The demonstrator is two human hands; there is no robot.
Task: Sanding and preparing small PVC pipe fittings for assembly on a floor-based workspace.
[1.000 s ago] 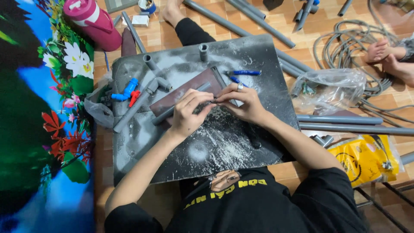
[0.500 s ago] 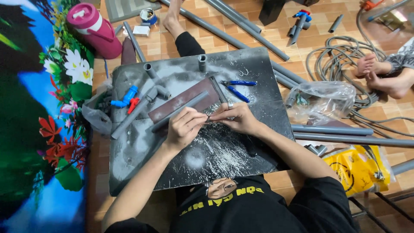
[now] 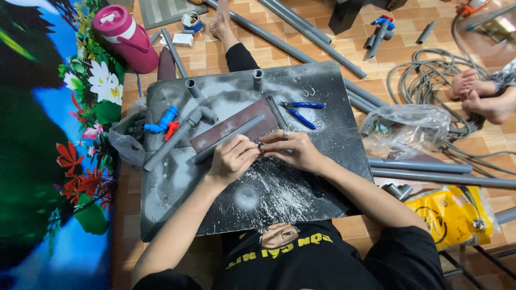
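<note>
Grey plastic pipe (image 3: 228, 140) lay across a maroon slab (image 3: 236, 122) on the dusty dark work board (image 3: 301, 188). Left hand (image 3: 232, 160) curled shut over the pipe's near end. Right hand (image 3: 293, 150) pinched a small metal piece (image 3: 260, 144), too tiny to identify, beside it.

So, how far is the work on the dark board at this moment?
Looks done: white dust covers the dark board, so some cutting or filing likely happened; a fitted grey pipe piece lies there. In hand: left hand and right hand pinch a small part, too small to identify. Left: several long grey pipes lie untouched on the floor.
</note>
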